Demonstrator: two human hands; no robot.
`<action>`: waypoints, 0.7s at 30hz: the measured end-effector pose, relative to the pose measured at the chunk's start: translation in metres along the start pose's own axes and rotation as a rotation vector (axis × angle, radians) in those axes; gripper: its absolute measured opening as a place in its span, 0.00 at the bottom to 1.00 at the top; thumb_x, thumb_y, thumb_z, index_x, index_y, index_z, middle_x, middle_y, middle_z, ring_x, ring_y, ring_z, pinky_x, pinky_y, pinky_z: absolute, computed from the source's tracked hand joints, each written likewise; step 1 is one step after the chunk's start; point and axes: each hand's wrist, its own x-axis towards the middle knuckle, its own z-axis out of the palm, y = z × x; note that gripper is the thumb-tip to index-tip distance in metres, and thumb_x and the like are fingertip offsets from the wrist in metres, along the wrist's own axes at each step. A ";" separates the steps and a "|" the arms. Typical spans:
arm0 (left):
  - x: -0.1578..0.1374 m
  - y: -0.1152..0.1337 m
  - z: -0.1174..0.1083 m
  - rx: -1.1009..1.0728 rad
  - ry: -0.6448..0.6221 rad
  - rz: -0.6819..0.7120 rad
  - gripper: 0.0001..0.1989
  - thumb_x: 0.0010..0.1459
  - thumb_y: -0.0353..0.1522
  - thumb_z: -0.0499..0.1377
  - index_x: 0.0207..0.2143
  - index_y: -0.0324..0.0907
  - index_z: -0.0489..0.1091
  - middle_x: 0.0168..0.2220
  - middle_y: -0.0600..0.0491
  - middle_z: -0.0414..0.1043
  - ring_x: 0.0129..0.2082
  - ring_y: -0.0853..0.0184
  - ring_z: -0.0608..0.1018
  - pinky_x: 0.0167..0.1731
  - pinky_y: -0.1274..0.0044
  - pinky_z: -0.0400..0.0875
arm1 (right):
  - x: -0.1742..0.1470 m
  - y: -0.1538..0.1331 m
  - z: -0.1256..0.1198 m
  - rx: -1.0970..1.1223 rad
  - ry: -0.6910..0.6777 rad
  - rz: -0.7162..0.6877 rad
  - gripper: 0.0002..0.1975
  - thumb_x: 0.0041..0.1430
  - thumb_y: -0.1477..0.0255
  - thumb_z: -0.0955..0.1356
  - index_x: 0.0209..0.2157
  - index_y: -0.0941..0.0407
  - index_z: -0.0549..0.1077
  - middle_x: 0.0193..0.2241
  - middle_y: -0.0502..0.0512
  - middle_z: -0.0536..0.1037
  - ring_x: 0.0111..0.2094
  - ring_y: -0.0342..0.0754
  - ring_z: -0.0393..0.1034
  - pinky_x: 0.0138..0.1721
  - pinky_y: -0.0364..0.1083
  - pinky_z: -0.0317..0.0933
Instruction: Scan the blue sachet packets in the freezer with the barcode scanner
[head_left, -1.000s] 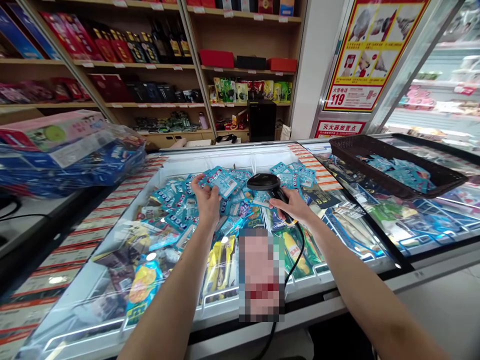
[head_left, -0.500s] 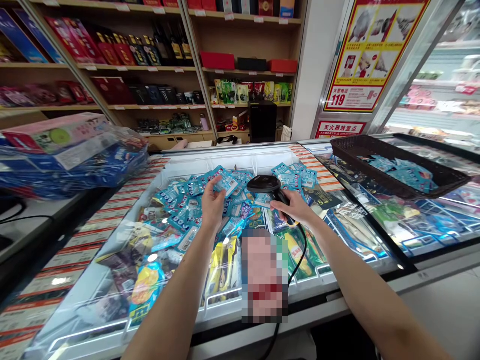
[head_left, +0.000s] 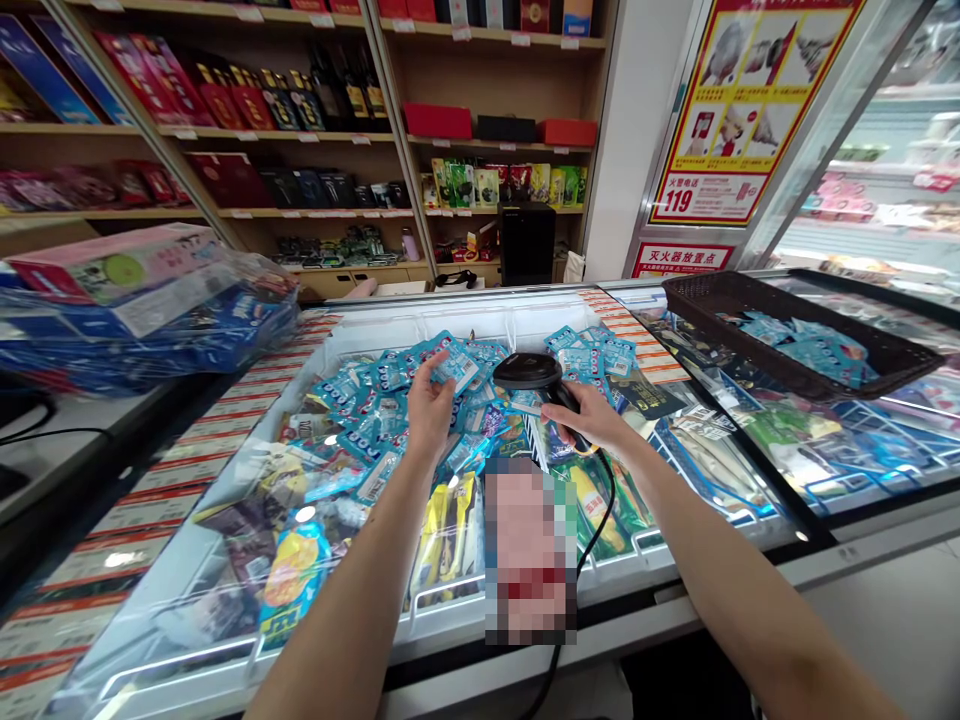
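Pinching a blue packet [head_left: 465, 373] at its edge between thumb and fingers, the left hand [head_left: 429, 408] hovers near the centre of the view, at about 9 o'clock from the black scanner [head_left: 527, 370]; the right hand [head_left: 594, 412] has its fingers curled round the scanner's handle — some are hidden, so I cannot tell how each one lies; the held packet is near the scanner head but apart from it, its pale label turned up; a black cord [head_left: 611, 490] trails from the handle toward 6 o'clock; similar packets [head_left: 356, 395] spread in a loose pile over the glass-topped freezer [head_left: 390, 326]; at 3 o'clock, a dark basket [head_left: 750, 350] holds more — and at 9 o'clock lies a plastic-wrapped bundle [head_left: 165, 335].
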 end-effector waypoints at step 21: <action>0.023 -0.006 -0.006 0.022 0.003 -0.077 0.35 0.46 0.30 0.62 0.59 0.41 0.60 0.27 0.58 0.63 0.22 0.73 0.64 0.27 0.78 0.64 | 0.006 0.006 -0.002 0.148 0.195 0.047 0.20 0.52 0.53 0.70 0.31 0.56 0.68 0.21 0.52 0.76 0.13 0.43 0.64 0.14 0.44 0.58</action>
